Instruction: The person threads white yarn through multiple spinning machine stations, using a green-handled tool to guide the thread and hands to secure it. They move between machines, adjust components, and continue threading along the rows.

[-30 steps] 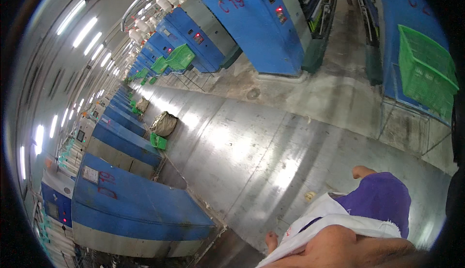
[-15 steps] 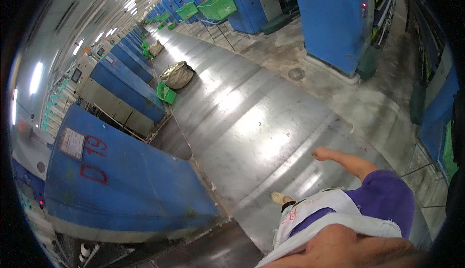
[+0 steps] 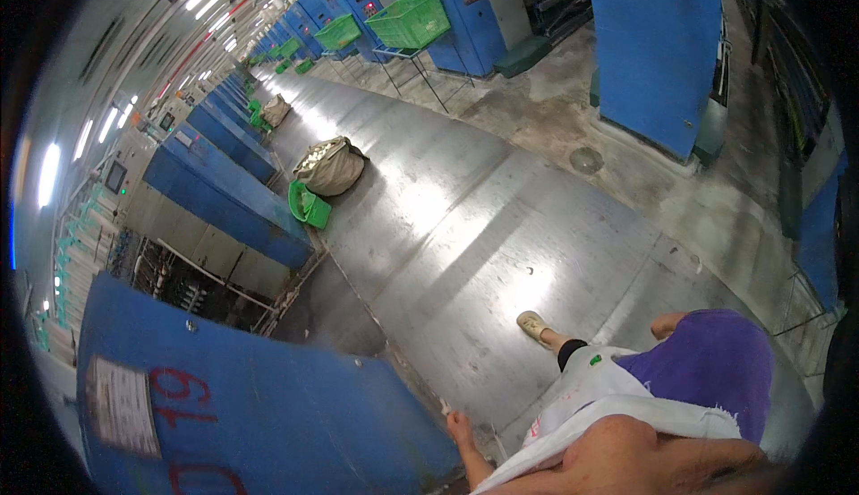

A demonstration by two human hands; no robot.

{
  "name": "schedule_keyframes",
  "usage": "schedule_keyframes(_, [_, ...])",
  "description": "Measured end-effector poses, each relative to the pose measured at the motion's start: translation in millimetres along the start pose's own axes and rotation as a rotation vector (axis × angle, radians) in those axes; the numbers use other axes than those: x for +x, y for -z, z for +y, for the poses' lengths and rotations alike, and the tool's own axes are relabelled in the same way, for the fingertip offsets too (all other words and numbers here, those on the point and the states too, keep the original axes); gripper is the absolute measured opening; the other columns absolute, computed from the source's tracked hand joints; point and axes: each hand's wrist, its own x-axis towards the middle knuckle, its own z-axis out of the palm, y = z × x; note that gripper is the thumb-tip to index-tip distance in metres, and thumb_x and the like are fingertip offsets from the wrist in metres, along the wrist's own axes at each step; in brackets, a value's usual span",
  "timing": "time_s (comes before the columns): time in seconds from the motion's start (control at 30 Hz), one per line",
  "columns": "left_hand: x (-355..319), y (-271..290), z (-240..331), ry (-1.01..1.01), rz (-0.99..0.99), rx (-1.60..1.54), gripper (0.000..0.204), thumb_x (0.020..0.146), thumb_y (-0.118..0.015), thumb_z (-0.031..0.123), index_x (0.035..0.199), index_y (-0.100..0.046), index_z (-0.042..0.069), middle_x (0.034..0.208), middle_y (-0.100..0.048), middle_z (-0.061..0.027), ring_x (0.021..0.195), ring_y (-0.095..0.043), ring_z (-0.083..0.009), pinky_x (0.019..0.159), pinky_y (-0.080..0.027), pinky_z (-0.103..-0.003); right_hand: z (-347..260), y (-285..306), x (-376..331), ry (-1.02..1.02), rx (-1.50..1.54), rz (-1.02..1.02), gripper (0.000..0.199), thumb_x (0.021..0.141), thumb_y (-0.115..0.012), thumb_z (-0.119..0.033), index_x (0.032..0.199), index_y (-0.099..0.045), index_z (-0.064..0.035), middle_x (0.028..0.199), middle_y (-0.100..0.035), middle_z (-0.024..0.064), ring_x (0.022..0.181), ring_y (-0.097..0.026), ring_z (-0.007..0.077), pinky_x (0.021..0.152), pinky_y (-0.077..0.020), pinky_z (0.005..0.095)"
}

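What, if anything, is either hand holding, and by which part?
The left hand shows no clear hold; the right hand cannot be made out, so its hold cannot be told.

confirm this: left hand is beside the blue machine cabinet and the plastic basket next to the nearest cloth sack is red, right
Wrong colour: in the head view, the plastic basket next to the nearest cloth sack is green. The left hand is beside the blue machine cabinet.

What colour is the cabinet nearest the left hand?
The cabinet is mainly blue, best seen in the head view.
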Motion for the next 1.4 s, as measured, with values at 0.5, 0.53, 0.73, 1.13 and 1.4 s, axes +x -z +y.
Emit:
schedule_keyframes(0.5, [341, -99, 137, 0.255, -0.385, 0.412, 0.029, 0.077, -0.057, 0.019, 0.100, -0.058, 0.001, 0.080, -0.063, -0.0109, 0.070, -0.060, -0.0211, 0.065, -0.048, -0.035, -66, 567, 158, 0.084, 0.426, 0.698, 0.033, 0.071, -0.051, -0.016, 0.101, -0.064, -0.0107, 0.096, -0.063, 0.0138, 0.090, -0.059, 0.0306, 0.078, -0.0468, 0.0398])
schedule_keyframes(0.53, [371, -100, 152, 0.231, -0.370, 0.385, 0.029, 0.077, -0.057, 0.019, 0.100, -0.058, 0.001, 0.080, -0.063, -0.0112, 0.070, -0.060, -0.0211, 0.065, -0.048, -0.035, -62, 583, 161, 0.053, 0.447, 0.672, 0.033, 0.070, -0.051, -0.016, 0.101, -0.064, -0.0103, 0.097, -0.063, 0.0141, 0.090, -0.059, 0.0308, 0.078, -0.0468, 0.0402])
schedule_keyframes(0.73, [512, -105, 229, 0.156, -0.350, 0.323, 0.029, 0.076, -0.057, 0.018, 0.099, -0.059, 0.001, 0.079, -0.063, -0.0126, 0.070, -0.062, -0.0209, 0.064, -0.049, -0.035, -36, 577, 203, -0.066, 0.456, 0.583, 0.029, 0.071, -0.047, -0.012, 0.093, -0.064, -0.0025, 0.093, -0.063, 0.0176, 0.084, -0.059, 0.0332, 0.074, -0.0460, 0.0426])
schedule_keyframes(1.13, [691, -274, 391, 0.070, -0.510, 0.560, 0.030, 0.074, -0.057, 0.016, 0.099, -0.060, -0.001, 0.076, -0.064, -0.0148, 0.068, -0.064, -0.0204, 0.062, -0.050, -0.034, 62, 504, 244, -0.288, 0.763, 0.323, 0.031, 0.073, -0.049, -0.019, 0.095, -0.065, -0.0033, 0.095, -0.062, 0.0185, 0.089, -0.059, 0.0325, 0.077, -0.0459, 0.0404])
schedule_keyframes(1.4, [713, -524, 508, -0.022, -0.725, 0.751, 0.031, 0.074, -0.057, 0.016, 0.100, -0.060, 0.000, 0.080, -0.064, -0.0151, 0.073, -0.063, -0.0242, 0.065, -0.050, -0.037, 280, 652, 207, -0.470, 0.751, 0.310, 0.030, 0.074, -0.055, -0.023, 0.098, -0.065, -0.0064, 0.103, -0.061, 0.0154, 0.091, -0.058, 0.0283, 0.076, -0.0460, 0.0413])
